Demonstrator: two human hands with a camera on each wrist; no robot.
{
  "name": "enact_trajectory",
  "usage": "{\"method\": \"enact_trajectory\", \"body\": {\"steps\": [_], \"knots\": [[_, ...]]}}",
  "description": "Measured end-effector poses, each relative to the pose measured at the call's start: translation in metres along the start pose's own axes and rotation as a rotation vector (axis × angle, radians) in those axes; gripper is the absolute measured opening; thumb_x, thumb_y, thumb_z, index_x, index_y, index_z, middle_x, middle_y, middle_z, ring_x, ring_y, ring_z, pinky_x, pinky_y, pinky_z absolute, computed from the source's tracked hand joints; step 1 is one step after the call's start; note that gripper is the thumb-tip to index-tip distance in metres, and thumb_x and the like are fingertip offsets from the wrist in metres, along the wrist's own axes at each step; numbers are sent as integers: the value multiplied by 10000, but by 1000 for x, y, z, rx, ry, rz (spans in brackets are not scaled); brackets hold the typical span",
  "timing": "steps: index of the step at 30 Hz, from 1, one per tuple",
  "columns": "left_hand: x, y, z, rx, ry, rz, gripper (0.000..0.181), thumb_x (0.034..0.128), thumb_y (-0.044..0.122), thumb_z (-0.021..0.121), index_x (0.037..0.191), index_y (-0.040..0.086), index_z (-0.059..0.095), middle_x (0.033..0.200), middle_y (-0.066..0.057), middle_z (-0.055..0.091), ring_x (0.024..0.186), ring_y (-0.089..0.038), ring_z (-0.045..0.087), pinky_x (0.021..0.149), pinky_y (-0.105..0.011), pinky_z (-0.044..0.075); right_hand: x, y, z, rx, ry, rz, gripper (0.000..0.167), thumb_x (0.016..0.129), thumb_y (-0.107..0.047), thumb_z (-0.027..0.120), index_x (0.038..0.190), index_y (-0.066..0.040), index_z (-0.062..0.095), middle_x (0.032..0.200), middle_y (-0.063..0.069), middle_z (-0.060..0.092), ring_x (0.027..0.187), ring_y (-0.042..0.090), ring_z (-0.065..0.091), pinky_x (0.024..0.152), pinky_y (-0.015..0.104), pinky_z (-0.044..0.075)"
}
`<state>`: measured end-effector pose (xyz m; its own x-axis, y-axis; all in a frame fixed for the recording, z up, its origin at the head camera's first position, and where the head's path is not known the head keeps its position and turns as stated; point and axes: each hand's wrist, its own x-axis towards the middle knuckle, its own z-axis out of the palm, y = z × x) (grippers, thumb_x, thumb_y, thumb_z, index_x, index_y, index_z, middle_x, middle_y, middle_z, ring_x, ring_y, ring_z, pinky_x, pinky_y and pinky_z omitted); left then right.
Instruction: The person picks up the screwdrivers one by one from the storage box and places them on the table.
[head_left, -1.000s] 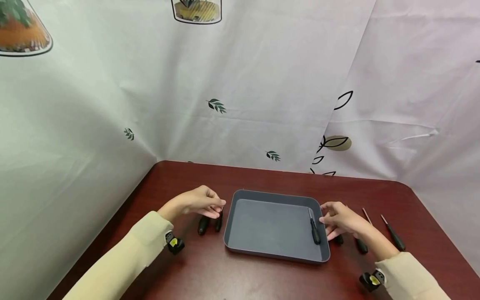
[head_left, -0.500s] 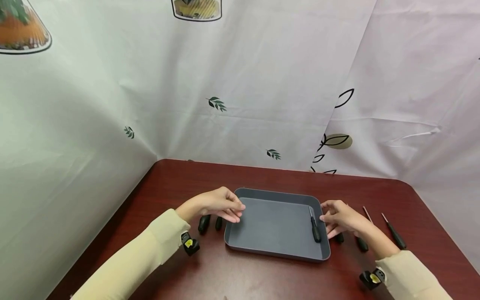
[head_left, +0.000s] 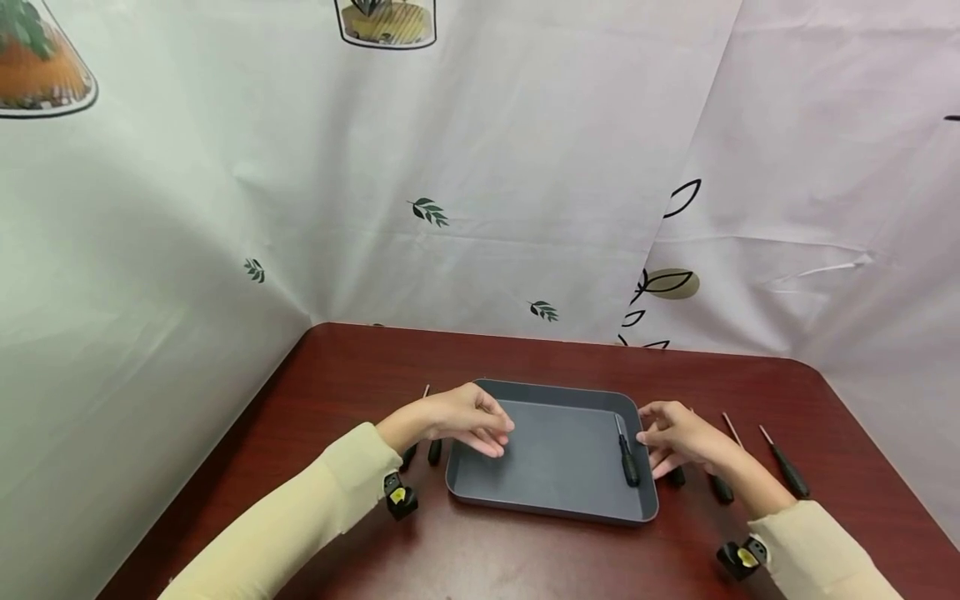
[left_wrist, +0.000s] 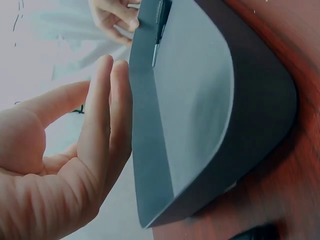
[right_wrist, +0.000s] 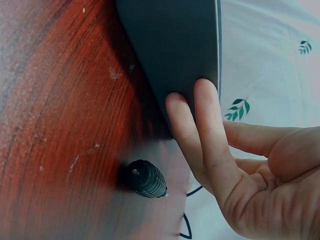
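A shallow grey tray (head_left: 555, 454) rests on the table, with one black-handled screwdriver (head_left: 628, 463) inside along its right wall. My left hand (head_left: 467, 417) hovers over the tray's left part. In the left wrist view that hand (left_wrist: 75, 155) has its fingers nearly straight, and nothing shows between them and the thumb. My right hand (head_left: 678, 437) holds the tray's right wall, thumb at the rim and fingers against the outside. The right wrist view shows two fingertips of this hand (right_wrist: 225, 160) touching the outer wall.
Left of the tray lie two screwdrivers (head_left: 435, 451), partly behind my left hand. To the right are three more: one handle (head_left: 677, 477) near my fingers, another (head_left: 722, 489) beneath my wrist, and one (head_left: 787, 468) farther out. Patterned cloth (head_left: 480, 167) hangs behind the dark red table (head_left: 525, 558).
My left hand has moved right, from beside the screwdrivers on the left to above the tray. The right hand and the tray have stayed in place.
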<state>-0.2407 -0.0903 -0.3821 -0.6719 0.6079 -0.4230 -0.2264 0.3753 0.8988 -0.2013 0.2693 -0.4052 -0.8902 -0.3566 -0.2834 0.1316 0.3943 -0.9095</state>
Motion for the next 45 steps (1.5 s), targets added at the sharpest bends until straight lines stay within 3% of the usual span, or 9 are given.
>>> {"method": "enact_trajectory", "body": {"steps": [11,25,39,45], "knots": [[12,7,30,-60,-8,29,270,972,32,628,1174,-146,633,936,-205,696,807,-227,730,818,-383,618,-1,-2,0,-16,-1,-5,555,990,27,545,1391,258,238,926,196,590,637,232,661,590,436,636],[36,16,70,-204,-2,95,251,948,-22,643,1140,-184,639,1053,-309,668,898,-330,727,796,-349,623,-2,-3,0,-28,5,8,564,995,20,549,1399,253,232,949,212,603,634,260,667,596,455,634],[62,18,90,-344,41,47,205,919,-55,666,1095,-161,678,975,-266,704,916,-352,720,797,-355,623,-5,-2,0,-36,13,4,563,992,19,551,1392,259,235,932,206,605,628,254,672,590,447,635],[73,18,98,-336,80,44,102,902,-88,669,985,-120,719,870,-212,719,871,-351,727,792,-380,624,-4,-3,1,-23,-9,-5,559,1000,12,544,1385,263,227,916,204,622,644,262,690,599,435,637]]}}
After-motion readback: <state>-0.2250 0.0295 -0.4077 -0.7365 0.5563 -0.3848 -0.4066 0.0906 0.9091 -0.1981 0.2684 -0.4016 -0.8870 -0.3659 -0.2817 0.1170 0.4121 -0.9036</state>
